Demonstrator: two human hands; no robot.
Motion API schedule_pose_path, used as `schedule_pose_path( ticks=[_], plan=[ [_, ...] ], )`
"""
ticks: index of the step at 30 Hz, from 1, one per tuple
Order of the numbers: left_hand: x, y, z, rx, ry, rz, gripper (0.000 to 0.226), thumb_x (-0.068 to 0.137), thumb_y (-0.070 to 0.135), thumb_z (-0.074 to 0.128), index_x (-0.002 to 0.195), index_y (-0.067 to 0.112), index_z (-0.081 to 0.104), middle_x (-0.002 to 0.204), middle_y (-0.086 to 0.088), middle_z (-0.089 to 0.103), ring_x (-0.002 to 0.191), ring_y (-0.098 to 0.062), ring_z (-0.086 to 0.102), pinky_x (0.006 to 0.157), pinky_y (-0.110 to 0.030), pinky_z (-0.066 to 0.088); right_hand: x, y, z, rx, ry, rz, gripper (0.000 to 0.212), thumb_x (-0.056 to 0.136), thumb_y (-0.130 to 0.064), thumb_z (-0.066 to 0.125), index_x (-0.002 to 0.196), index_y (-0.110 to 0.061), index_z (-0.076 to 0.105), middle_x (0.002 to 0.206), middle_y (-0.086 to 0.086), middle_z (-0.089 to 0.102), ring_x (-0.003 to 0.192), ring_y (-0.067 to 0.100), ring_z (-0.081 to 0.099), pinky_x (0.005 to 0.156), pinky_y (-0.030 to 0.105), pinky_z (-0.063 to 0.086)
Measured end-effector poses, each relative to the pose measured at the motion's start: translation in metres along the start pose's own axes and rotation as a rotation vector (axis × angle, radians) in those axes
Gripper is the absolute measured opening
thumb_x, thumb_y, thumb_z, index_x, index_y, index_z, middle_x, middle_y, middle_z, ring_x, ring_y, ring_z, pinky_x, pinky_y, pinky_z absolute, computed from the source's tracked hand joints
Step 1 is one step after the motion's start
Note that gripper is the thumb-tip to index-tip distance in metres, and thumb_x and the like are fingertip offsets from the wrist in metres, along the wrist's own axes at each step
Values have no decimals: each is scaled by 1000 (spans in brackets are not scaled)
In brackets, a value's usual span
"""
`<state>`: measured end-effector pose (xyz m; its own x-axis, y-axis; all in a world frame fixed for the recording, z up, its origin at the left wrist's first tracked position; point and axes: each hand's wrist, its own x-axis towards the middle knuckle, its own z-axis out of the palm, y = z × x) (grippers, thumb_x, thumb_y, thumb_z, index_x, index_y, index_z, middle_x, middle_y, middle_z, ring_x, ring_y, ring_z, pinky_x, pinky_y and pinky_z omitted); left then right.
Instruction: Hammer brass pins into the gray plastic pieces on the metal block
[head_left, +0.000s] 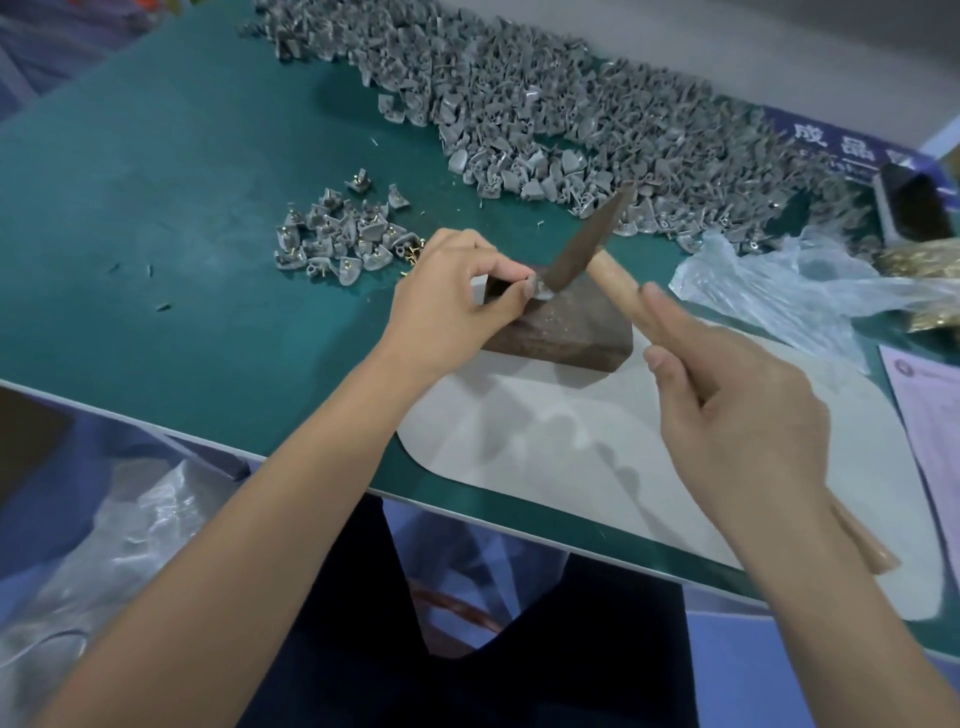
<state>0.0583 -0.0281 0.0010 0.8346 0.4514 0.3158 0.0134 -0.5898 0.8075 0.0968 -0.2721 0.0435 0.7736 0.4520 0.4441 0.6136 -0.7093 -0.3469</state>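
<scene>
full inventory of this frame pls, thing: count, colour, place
rusty brown metal block: one, on the white mat, centre
white mat: one, near table edge
green table top: one, fills the view
small gray plastic piece: one, on the block, pinched
wooden-handled hammer with dark metal head: one, head down at the piece
large heap of gray plastic pieces: many, far side
small pile of gray pieces with brass pins: many, left of block
loose brass pins: several, beside small pile
clear plastic bag: one, right
left hand: pinches the piece
right hand: grips hammer handle
</scene>
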Motion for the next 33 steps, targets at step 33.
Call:
schedule_pose_path(
  ticks=[33],
  plan=[
    [-9,2,-2,-2,227,118,12,98,26,66,105,24,75,98,18,71,103,-9,59,93,-28,48,3,14,30,-359,-119,446,30,103,-24,51,124,-8,66,119,22,59,115,41,53,102,52,32]
  ],
)
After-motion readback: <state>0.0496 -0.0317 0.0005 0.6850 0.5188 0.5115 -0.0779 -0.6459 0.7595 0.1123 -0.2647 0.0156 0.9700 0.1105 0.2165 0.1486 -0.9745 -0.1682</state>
